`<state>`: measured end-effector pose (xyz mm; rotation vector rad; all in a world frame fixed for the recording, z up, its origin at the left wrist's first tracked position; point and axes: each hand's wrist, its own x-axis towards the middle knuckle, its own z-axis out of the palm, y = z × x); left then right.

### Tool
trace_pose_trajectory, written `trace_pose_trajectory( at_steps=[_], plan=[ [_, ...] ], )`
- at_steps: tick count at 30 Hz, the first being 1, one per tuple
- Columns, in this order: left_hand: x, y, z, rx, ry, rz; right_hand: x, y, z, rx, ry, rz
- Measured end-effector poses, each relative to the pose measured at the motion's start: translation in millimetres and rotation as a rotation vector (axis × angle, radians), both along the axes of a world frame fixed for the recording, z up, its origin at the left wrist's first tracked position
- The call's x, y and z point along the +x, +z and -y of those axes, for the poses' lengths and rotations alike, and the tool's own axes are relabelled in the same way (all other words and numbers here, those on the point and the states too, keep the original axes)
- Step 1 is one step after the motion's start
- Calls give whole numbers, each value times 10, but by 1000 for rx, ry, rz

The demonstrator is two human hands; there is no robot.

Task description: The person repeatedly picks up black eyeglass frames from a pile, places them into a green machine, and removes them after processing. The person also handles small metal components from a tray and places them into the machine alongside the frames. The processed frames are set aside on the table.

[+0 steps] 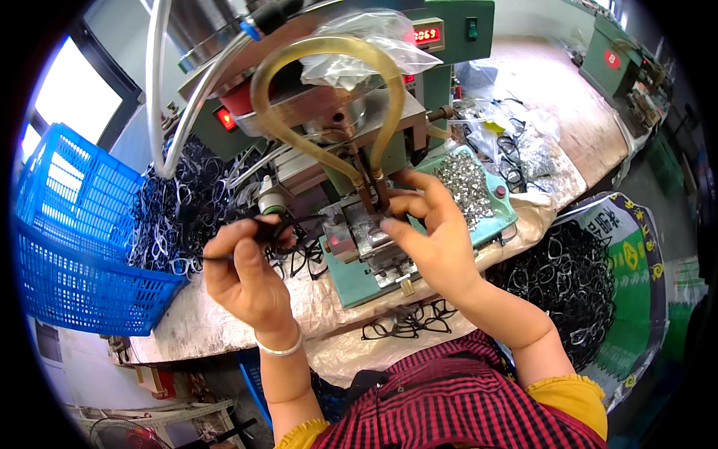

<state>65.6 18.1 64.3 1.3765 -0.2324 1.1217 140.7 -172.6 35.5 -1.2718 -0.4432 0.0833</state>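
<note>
My left hand (250, 273) is closed on a black eyeglass frame (268, 230), holding it at the left side of the bench machine's metal fixture (374, 243). Part of the frame reaches toward the fixture, just below two copper-coloured electrode tips (372, 193). My right hand (437, 236) comes in from the right, thumb and fingers curled together at the fixture under these tips. Whatever sits between those fingertips is too small to make out. Beside my right hand a light green tray (493, 213) holds a heap of small metal parts (465, 183).
Blue plastic baskets (97, 277) and a pile of black eyeglass frames (183, 206) stand at left. Several frames (411, 320) lie at the front edge. A sack full of frames (565, 277) is at right. A yellowish hose (325, 45) loops above the fixture.
</note>
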Motion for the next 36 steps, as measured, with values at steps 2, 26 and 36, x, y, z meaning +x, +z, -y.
trace_pose_trajectory(
  at_steps=[2,26,36],
  plan=[
    [-4,-151,41,230,3,91,-33,53,130,-149,14,148],
    [-354,-934,186,791,453,-134,1002,-1067,792,-705,-509,553],
    [599,-905,-781,599,851,-437,771,-820,604,-540,-318,282]
  ],
)
